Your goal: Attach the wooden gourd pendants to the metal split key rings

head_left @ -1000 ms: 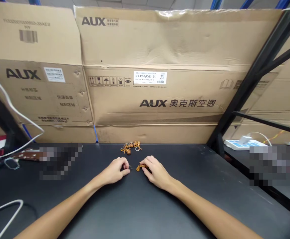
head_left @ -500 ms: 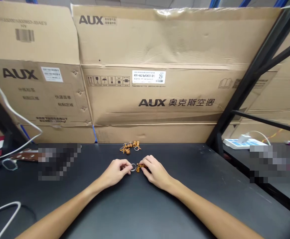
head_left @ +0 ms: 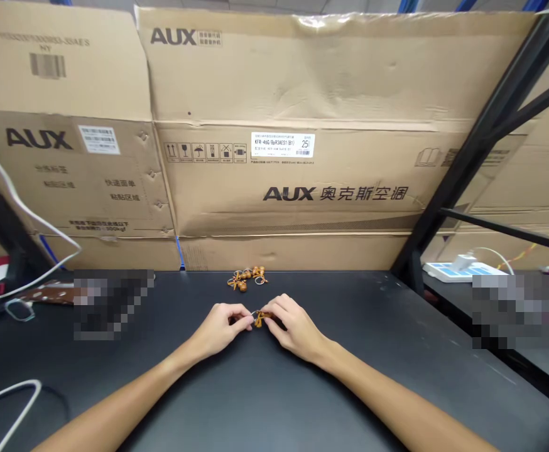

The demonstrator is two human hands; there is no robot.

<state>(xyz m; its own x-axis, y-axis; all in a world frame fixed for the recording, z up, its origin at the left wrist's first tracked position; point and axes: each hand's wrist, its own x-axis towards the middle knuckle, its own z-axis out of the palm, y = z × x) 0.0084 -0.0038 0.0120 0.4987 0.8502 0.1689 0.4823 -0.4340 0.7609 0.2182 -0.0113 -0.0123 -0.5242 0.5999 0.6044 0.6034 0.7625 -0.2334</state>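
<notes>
Joining stage: left hand (head_left: 220,329) pinches metal ring (head_left: 255,316), right hand (head_left: 298,328) pinches wooden-bead charm (head_left: 264,315), hands together; charm apparently needs threading onto ring.

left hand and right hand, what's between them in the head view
In the head view, a metal key ring and an orange bead charm lie between the left hand and the right hand, held at their fingertips.

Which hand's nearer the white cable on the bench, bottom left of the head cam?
Left. The left hand is up and to the right of the white cable; the right hand is farther away, on the far side of the left hand.
</notes>
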